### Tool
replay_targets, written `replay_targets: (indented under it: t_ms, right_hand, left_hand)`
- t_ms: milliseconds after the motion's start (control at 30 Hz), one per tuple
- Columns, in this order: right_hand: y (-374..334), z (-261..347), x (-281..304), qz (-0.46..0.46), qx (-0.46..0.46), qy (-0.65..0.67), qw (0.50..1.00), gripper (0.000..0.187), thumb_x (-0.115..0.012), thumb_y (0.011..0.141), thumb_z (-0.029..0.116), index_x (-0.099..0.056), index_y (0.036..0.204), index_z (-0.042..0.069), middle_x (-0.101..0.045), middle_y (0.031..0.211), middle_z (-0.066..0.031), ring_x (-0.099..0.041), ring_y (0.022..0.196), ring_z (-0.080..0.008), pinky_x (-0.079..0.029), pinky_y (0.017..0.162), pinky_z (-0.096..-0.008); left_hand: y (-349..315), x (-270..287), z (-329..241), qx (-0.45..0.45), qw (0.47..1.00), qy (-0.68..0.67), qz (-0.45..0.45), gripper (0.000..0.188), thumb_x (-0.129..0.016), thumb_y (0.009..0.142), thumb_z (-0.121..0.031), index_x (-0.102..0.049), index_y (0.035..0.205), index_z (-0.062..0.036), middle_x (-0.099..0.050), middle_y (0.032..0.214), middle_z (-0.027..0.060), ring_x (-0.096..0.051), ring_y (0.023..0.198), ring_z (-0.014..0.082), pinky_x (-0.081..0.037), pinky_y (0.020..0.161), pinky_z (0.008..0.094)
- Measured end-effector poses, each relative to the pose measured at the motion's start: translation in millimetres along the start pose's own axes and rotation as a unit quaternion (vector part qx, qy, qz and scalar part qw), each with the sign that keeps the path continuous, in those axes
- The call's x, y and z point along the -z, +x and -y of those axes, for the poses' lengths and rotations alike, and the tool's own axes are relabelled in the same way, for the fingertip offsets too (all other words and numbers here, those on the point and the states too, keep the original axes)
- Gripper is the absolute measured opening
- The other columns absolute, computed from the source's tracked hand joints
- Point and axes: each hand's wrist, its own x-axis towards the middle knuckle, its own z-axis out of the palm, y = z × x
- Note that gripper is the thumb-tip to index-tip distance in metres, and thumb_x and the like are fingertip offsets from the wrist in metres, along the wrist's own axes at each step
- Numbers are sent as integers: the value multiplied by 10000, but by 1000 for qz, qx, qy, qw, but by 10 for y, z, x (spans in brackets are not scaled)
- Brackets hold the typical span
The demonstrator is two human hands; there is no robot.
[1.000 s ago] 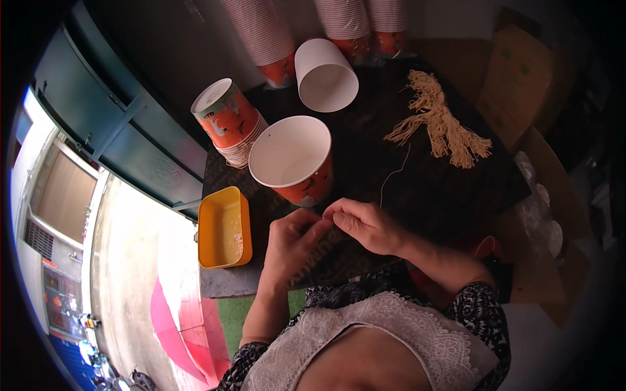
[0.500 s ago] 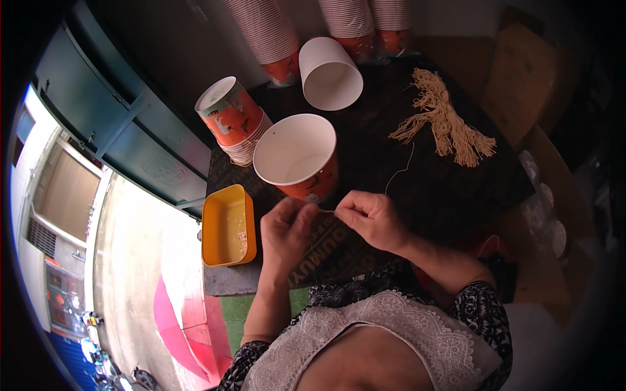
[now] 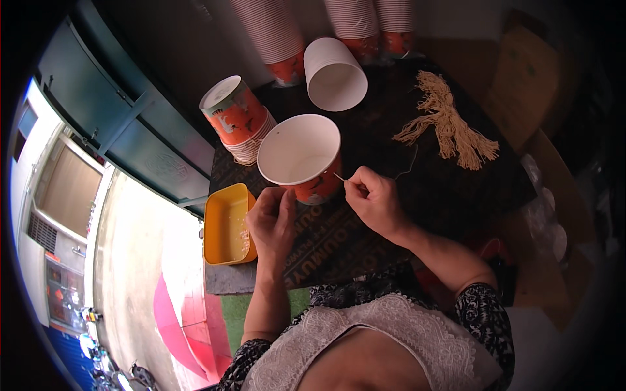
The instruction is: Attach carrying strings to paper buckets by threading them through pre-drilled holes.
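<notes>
Orange and white, the paper cup (image 3: 301,158) stood upright on the dark board (image 3: 404,195), just beyond both my hands, its open mouth tipped a little toward me. My left hand (image 3: 272,220) sat at its near left side, fingers curled and touching the lower wall to steady it; it gripped nothing else that I could see. My right hand (image 3: 375,201) was just right of the cup, thumb and forefinger pinched narrow on a thin needle (image 3: 340,177) whose tip pointed left and slightly away, straight at the cup's near right wall. The needle's long axis ran almost level, right to left, so the right hand was the one lined up with the cup's side, very close to touching. A pale thread (image 3: 407,167) trailed from that hand toward the far right, where a bundle of tan strings (image 3: 450,127) lay well apart. To the left, at the board's edge, was a yellow tray (image 3: 227,225); farther off, a stack of cups (image 3: 238,120) leaned, and another cup on its side (image 3: 334,73) lay near the far edge
</notes>
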Motion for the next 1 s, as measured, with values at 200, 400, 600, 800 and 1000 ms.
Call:
replay_targets:
  t_ms: [200,400,600,800,1000]
  right_hand:
    - [25,-28,-82,6,12,-28,1000,214,-639,800,-31,-460,698,27,-493,569,-88,-497,481,-165,-402,459,-303]
    - [38,-46,-147,4,17,-43,999,217,-642,795,-31,-459,693,27,-513,580,-106,-524,486,-215,-412,462,-319]
    - [45,-68,-170,1,20,-50,999,212,-642,794,-33,-462,697,25,-513,578,-113,-527,483,-216,-416,463,-320]
    - [70,-83,-198,-2,24,-57,998,214,-642,799,-26,-462,696,26,-515,579,-112,-529,482,-215,-417,464,-318]
    - [124,-119,-227,6,24,-70,997,203,-642,809,-7,-472,703,28,-530,588,-117,-557,498,-236,-425,466,-328]
  left_hand:
    - [-28,48,51,14,1000,-13,9,137,-613,929,-89,-627,868,33,-552,683,-34,-449,631,24,-370,559,183]
    - [-61,87,71,23,1000,-4,10,138,-616,930,-94,-625,870,30,-556,685,-28,-447,624,25,-368,550,185]
    - [-84,115,103,23,1000,-10,13,134,-617,929,-91,-622,873,30,-554,680,-28,-445,616,25,-366,543,187]
    - [-84,93,105,17,999,-31,2,154,-626,926,-126,-618,846,6,-509,624,-55,-418,544,14,-310,491,180]
    - [34,119,29,-18,1000,8,7,142,-602,933,-91,-608,861,31,-540,662,-17,-445,617,30,-380,543,200]
